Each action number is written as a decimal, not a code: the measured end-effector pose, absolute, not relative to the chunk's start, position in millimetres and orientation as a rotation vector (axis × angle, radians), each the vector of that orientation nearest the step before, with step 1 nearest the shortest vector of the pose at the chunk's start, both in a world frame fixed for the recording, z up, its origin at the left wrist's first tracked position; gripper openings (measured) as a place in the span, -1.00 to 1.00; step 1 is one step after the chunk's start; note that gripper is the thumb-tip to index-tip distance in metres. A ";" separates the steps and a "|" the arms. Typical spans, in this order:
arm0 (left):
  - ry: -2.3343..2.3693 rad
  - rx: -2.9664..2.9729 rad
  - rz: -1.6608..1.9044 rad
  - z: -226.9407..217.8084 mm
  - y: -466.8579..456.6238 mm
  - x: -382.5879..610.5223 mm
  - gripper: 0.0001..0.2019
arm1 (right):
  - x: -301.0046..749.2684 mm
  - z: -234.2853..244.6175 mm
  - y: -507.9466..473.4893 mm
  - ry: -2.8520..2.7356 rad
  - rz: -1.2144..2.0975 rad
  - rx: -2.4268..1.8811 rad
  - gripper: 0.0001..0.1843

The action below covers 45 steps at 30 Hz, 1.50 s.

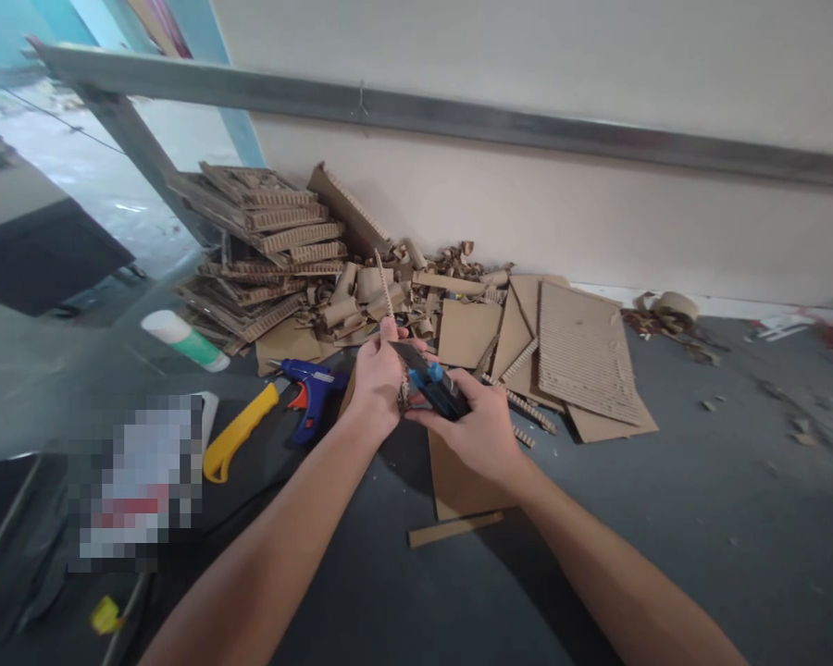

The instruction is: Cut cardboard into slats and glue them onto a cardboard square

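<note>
A narrow strip of corrugated cardboard (384, 279) rises edge-on from my left hand (376, 375), whose fingers are closed around it. My right hand (484, 421) grips a black-and-blue hand tool (445, 392) with a flat, dark front end; its exact kind is unclear. That front end lies against or just over the left fingers and the strip's lower part, and the contact is partly hidden. Below the hands lie a cardboard sheet (462, 476) and a loose flat strip (454, 530). Left of my left hand rests a blue glue gun (312, 393).
A yellow-handled tool (240, 430) and a white-and-green tube (184, 339) lie to the left. Stacked corrugated cardboard (284, 217) stands behind them. Curled scraps (347, 310) are heaped by the wall, with more sheets (583, 347) at right. A metal bar (458, 120) crosses the wall.
</note>
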<state>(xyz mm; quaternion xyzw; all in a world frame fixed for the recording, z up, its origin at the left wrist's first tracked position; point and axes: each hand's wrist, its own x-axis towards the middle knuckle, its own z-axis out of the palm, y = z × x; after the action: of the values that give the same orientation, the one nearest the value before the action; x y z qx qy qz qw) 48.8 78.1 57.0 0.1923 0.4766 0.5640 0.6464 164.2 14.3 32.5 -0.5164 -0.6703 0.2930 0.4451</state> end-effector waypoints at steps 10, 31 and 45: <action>1.094 0.571 1.240 58.9 74.9 46.8 -0.66 | 166.1 35.5 14.0 -1.655 0.800 -1.241 -0.73; 0.840 1.596 0.721 61.2 50.7 46.5 -0.67 | 206.2 63.3 39.3 -1.054 0.973 -1.152 -0.63; 1.094 1.881 0.602 67.9 58.6 31.2 -0.63 | 228.5 81.3 12.5 -1.291 0.622 -1.464 -0.65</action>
<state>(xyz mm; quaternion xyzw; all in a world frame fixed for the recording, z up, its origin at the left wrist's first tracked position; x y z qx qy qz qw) 31.2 58.6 67.9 0.7531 0.4381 0.2409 0.4276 228.5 12.5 81.3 -0.6105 -0.5385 0.2594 0.5197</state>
